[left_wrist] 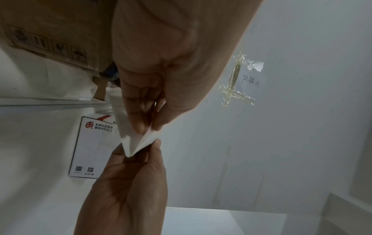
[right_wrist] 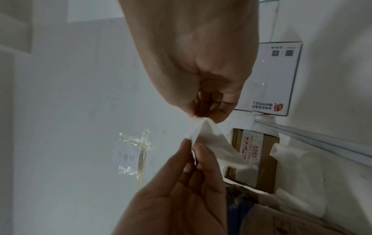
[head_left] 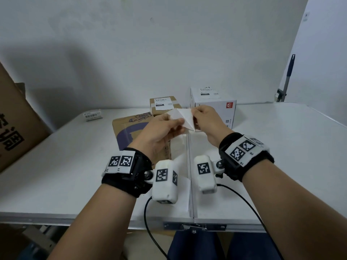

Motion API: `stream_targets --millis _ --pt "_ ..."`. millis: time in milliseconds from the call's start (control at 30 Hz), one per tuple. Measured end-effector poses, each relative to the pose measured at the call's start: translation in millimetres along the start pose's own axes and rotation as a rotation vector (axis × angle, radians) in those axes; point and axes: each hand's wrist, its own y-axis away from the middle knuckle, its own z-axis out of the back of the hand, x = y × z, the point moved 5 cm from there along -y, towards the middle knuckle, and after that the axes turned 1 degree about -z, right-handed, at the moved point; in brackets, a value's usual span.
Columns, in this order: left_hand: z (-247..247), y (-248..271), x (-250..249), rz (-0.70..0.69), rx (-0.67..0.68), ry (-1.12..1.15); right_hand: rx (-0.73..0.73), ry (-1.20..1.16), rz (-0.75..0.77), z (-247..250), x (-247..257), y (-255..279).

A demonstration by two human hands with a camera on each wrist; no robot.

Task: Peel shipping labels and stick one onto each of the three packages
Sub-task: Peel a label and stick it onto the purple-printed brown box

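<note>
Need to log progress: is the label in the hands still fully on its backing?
No, partly peeled: the label splits into two layers, one pinched by each hand.

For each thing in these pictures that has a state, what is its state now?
Label sheet: held above the table, label partly peeled from its backing.
Left hand: pinches the sheet.
Right hand: pinches the peeled layer.
Small brown box: label on top.
White box: label on top.
Large printed box: no label visible.

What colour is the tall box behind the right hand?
White, with a small red logo on its front; the tall box shows best in the head view.
</note>
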Motion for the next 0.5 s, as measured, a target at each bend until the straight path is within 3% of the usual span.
stream_targets --millis 167,267,500 --pt "1.8 -1.4 -0.7 -0.025 -0.021 0.06 0.096 -0.207 -0.043 -4.2 3.5 10.4" --pt "2.0 -2.2 -1.5 -0.038 -0.042 0.07 0.146 -0.212 -0.02 -7.7 4.7 13.8" --pt "-6.0 -1.3 -6.8 -0.034 -0.011 0.129 0.145 -0.289 -0.03 -5.8 6.1 13.3"
